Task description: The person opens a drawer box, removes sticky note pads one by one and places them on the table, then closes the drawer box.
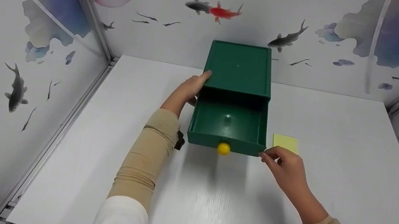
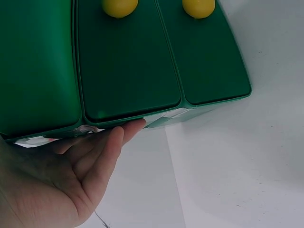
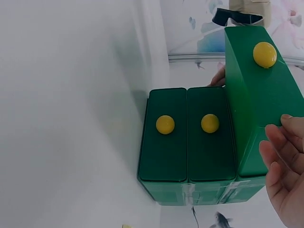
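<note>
A green drawer cabinet (image 1: 238, 67) stands on the white table, its top drawer (image 1: 229, 122) pulled well out. That drawer looks empty and has a round yellow knob (image 1: 223, 149). Two lower drawers, with yellow knobs (image 3: 165, 124) of their own, are closed in the right wrist view. My left hand (image 1: 191, 87) rests along the cabinet's left side, its thumb at the top edge and the fingers fairly straight against the side wall (image 2: 166, 118). At the drawer's front right corner, my right hand (image 1: 288, 168) pinches the edge between thumb and index finger.
Just behind my right hand lies a yellow sticky note pad (image 1: 285, 141) on the white table (image 1: 344, 149). Behind the cabinet rises a white back panel (image 1: 255, 2) printed with fish, with side panels to the left and right.
</note>
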### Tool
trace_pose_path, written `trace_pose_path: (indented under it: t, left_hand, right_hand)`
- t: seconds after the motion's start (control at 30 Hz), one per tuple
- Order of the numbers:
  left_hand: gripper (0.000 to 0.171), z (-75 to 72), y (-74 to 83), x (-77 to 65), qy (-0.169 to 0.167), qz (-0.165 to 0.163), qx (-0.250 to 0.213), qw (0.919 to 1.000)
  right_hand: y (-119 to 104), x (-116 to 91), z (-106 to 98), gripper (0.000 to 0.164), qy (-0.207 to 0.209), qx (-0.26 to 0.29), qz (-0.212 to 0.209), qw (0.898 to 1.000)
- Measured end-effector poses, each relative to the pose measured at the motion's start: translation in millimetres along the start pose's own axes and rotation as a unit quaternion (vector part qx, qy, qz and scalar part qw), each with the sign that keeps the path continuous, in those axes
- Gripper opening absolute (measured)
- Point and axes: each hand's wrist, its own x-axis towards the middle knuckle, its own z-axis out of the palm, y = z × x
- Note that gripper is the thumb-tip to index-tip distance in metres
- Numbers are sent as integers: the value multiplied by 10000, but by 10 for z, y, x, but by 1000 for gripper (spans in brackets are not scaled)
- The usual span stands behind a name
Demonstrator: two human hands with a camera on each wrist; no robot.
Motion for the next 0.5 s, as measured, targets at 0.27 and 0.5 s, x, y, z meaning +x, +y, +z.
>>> trace_pose_path:
  t: [0.27,0.5]
  left_hand:
    - [81,-6,-13,7,-16,41,-6,10000]
    - [81,-9,-14,4,-30,42,-68,10000]
  right_hand:
    - [-16,90,22,13,1,137,19,9999]
    - [1,172,46,12,38,290,166,9994]
